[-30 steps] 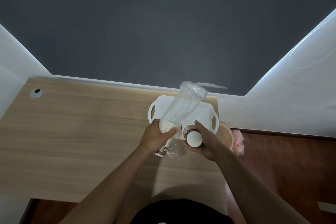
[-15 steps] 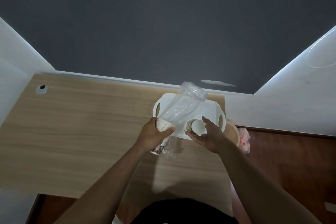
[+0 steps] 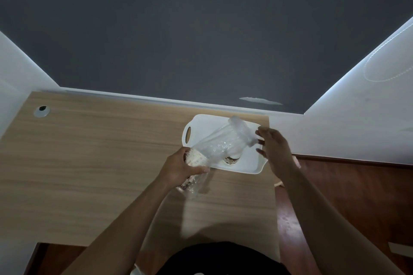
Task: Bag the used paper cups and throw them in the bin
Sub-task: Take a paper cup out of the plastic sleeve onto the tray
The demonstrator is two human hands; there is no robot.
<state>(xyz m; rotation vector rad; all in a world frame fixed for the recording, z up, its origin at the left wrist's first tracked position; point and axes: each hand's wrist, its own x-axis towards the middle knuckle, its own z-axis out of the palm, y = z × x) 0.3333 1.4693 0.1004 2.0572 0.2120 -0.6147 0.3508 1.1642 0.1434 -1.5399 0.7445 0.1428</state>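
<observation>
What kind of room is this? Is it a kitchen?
Probably not a kitchen. It looks like a home or office corner: a wooden desk with a cable hole, a dark grey wall, and a white tray on the desk.

Dark grey wall (image 3: 201,29), white side walls (image 3: 357,118), light wood desk (image 3: 89,152) with cable hole (image 3: 41,110), reddish-brown floor (image 3: 357,196)

Left hand (image 3: 182,168) closed, fingers curled round what it grips, forearm angled up from lower left; right hand (image 3: 271,145) open, fingers spread and loosely bent, forearm reaching from lower right.
</observation>
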